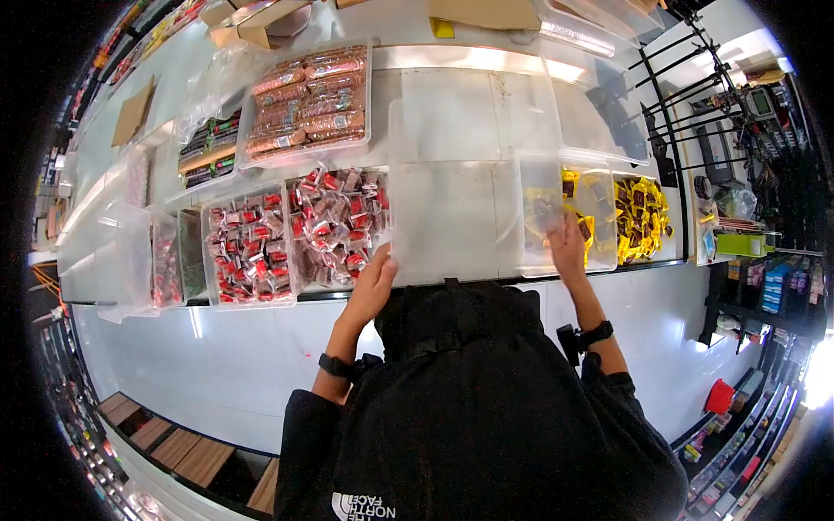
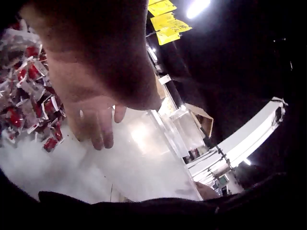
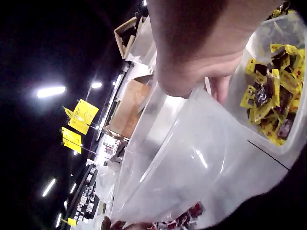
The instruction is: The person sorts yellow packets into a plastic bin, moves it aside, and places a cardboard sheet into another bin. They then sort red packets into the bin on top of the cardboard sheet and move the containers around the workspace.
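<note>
A translucent plastic bin (image 1: 452,208) lies between my two hands, in front of my body. My left hand (image 1: 373,282) holds its left side, beside a bin of red-and-clear wrapped sweets (image 1: 334,217). In the left wrist view, the fingers (image 2: 98,127) come down over the cloudy plastic. At the opposite side my right hand (image 1: 566,247) grips the edge. The right wrist view shows that hand (image 3: 206,72) at a corner of the clear plastic (image 3: 192,153), its fingertips partly hidden. Close to it stands a bin of yellow-wrapped sweets (image 3: 276,91).
A second bin of red-wrapped sweets (image 1: 250,247) stands further left. Behind it a tub holds long brown packs (image 1: 313,100). More yellow-wrapped sweets (image 1: 641,217) lie right of my right hand. A black wire rack (image 1: 695,95) stands at the far right.
</note>
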The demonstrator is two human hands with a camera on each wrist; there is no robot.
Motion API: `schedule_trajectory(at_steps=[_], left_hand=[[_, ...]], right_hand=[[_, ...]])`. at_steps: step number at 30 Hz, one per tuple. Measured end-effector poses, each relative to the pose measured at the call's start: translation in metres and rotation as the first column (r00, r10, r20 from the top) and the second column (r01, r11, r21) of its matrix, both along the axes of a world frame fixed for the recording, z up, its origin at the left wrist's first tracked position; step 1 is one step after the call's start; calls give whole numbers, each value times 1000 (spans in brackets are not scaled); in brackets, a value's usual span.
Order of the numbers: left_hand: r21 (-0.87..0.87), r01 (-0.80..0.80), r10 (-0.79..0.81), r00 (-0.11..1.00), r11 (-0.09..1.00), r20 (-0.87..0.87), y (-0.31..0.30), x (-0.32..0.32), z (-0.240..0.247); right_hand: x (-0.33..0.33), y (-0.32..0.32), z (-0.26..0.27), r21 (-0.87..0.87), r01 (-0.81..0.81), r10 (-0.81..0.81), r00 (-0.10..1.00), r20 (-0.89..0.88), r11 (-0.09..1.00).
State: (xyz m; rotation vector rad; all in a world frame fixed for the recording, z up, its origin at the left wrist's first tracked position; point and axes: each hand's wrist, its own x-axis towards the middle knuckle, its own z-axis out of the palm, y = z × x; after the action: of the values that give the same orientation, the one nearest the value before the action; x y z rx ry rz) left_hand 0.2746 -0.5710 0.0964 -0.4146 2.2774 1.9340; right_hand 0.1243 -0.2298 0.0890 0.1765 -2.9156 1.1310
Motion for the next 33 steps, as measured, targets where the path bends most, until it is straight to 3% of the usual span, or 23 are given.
schedule_trajectory(at_steps=[1,3,4,6,7,8,9,10,11,12,15,18,19,21,23,24,25,26,28,29,31,32,33], left_hand=[[168,-74,74,997,983,4,0,-1,1],[116,-135,130,990,984,48,-14,7,-39],[68,-181,175,981,981,86,-23,15,-69],[-3,-189,189,982,982,2,-40,33,-97],[-74,-219,218,976,973,-19,-45,44,-94],[-145,-247,244,969,958,-40,-51,53,-91],[-87,-300,299,954,950,-22,-60,61,-85],[-202,-378,371,926,904,-71,-66,68,-77],[-145,-466,458,885,873,-86,-75,75,-76],[-85,-547,539,836,833,-99,-84,81,-76],[-92,-660,655,751,745,-86,-103,93,-73],[-76,-586,583,810,806,-64,-89,83,-60],[-67,-511,512,859,857,1,-79,77,-54],[29,-274,275,961,961,-36,-59,67,-57],[161,-154,147,988,975,51,-27,52,-34],[73,-87,81,993,994,83,-15,47,-38],[-320,43,-47,999,946,-4,-8,45,-42],[-239,84,-60,993,967,104,0,44,-45],[173,-72,47,988,982,144,15,30,-23],[165,-71,46,988,984,149,10,30,-29],[-243,-8,-2,999,970,-41,4,26,-41],[-245,-9,-1,999,970,-42,-2,27,-46],[-178,-102,104,995,979,0,-11,29,-45]], right_hand=[[-8,5,-4,-3,-12,12,1000,2,1000],[-20,16,-15,-228,-6,12,1000,23,974],[-21,23,-15,-232,-18,25,999,28,973],[-16,33,-11,65,-174,183,966,-184,983],[-2,4,33,-243,30,-22,999,37,970],[6,4,36,-244,26,-16,999,44,970],[12,6,38,-260,27,-11,998,63,965],[15,10,37,-277,28,-6,997,81,960],[16,21,27,-131,-37,48,995,84,991],[21,17,27,-132,-40,52,995,89,990],[31,-9,42,88,-115,113,993,27,990],[28,-34,49,78,-114,103,986,134,990],[27,-39,40,144,-103,93,993,77,984],[32,-47,33,157,-114,99,990,102,981],[41,-62,36,200,-104,67,981,180,974],[44,-66,32,199,-110,72,979,189,974],[46,-69,24,239,-143,111,984,142,960],[48,-72,18,278,-172,151,984,95,945],[50,-76,10,261,-219,210,976,62,940],[52,-76,6,257,-258,261,965,24,931],[52,-75,-1,255,-294,310,951,-21,921],[53,-73,-6,244,-256,249,967,61,935],[54,-72,-12,236,-218,188,972,143,947]])
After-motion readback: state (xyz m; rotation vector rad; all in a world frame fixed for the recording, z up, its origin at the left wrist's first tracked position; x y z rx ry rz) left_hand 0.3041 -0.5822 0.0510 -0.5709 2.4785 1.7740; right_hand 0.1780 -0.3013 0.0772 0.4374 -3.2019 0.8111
